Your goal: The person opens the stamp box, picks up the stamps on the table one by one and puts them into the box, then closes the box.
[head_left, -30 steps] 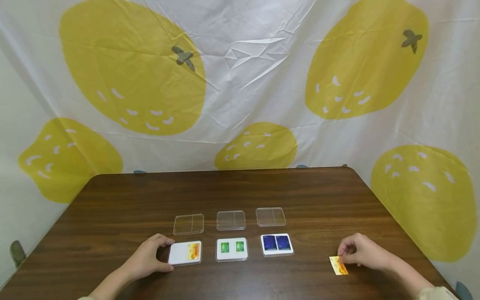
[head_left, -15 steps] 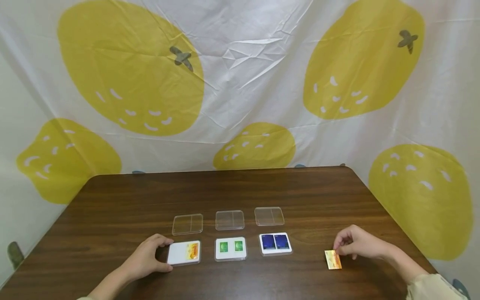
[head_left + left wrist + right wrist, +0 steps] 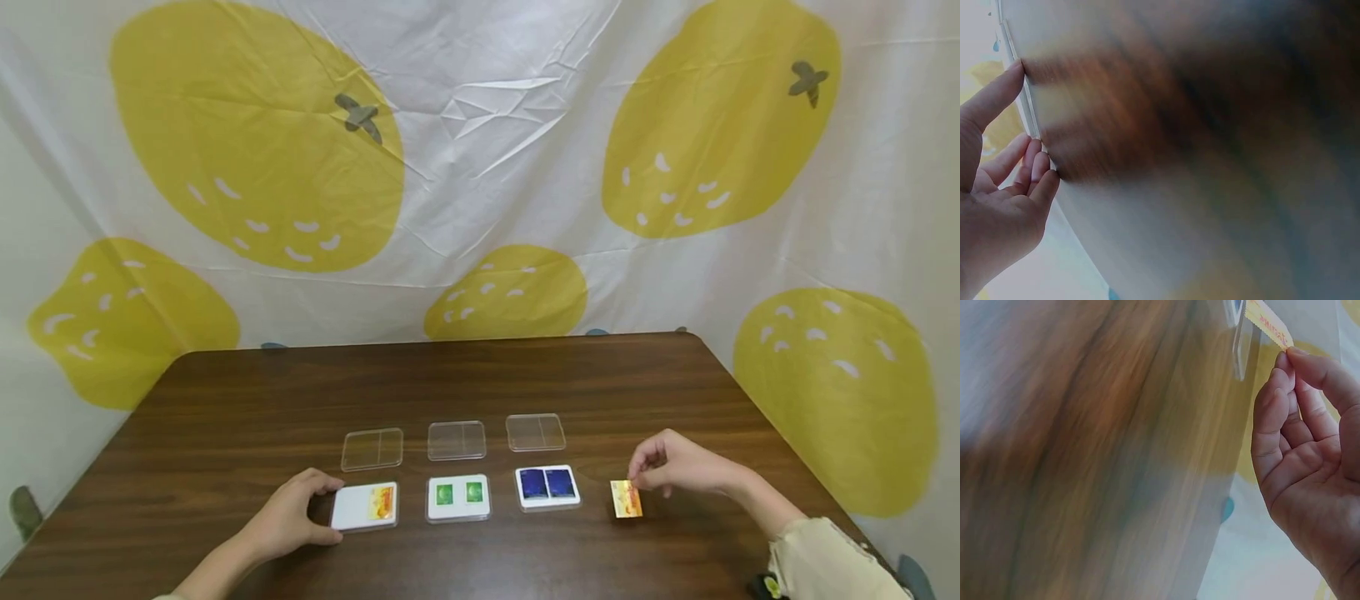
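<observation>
My right hand (image 3: 684,467) pinches an orange-and-yellow stamp (image 3: 627,499) by one corner, above the table's right side. Its perforated edge shows on the stamp (image 3: 1267,324) in the right wrist view, between thumb and fingertips. At the left, my left hand (image 3: 288,518) holds a shallow clear case (image 3: 352,510) at its left side, thumb at the near corner and a finger at the far one. On that case's white card lies another orange stamp (image 3: 381,502), at the right half; the left half is bare white.
Right of it stand a case with two green stamps (image 3: 459,497) and one with two dark blue stamps (image 3: 547,487). Behind them lie three clear lids (image 3: 372,449) in a row. The wooden table (image 3: 450,383) ends at a lemon-print cloth (image 3: 480,167).
My right hand has carried the orange stamp left and slightly away from me, closer to the blue stamps. The left hand stays at its case. The view has shifted slightly.
</observation>
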The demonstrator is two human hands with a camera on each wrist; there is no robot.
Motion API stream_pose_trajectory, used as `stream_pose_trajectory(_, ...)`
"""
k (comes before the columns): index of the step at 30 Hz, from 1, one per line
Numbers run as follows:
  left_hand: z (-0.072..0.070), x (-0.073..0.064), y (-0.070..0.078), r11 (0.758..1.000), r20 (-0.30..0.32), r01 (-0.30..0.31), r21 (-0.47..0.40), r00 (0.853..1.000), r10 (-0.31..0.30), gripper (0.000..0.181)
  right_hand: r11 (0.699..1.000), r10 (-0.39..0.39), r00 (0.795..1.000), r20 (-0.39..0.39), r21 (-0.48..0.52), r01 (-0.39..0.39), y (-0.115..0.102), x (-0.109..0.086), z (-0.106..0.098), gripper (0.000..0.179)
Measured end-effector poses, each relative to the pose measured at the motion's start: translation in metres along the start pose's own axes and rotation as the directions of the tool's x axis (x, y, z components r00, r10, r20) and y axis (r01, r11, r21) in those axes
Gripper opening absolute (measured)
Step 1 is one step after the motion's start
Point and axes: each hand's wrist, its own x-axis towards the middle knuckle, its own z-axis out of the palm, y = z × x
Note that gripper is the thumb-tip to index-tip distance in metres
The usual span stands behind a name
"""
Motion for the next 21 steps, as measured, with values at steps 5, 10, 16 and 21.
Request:
stream_pose_trajectory(5, -0.001, 0.0, -0.001, 1.0, 0.005, -0.006, -0.001, 1.0, 0.006, 0.06, 1.0, -0.018, 0.999, 0.042, -0.02, 0.018, -0.01, 0.024, 0.011, 0.006)
stream_pose_trajectory(10, -0.001, -0.001, 0.0, 1.0, 0.006, 0.005, -0.003, 1.0, -0.005, 0.06, 0.999, -0.041, 0.995, 0.087, -0.024, 0.044, -0.024, 0.049, 0.022, 0.006)
stream_pose_trajectory(16, -0.001, -0.001, 0.0, 1.0, 0.0, 0.014, 0.0, 1.0, -0.014, 0.06, 0.997, -0.07, 0.989, 0.133, -0.031, 0.075, -0.042, 0.083, 0.039, 0.007)
stream_pose_trajectory(21, -0.001, -0.001, 0.001, 1.0, 0.01, 0.012, -0.004, 1.0, -0.012, 0.061, 0.997, -0.071, 0.986, 0.152, -0.031, 0.077, -0.055, 0.105, 0.053, 0.007)
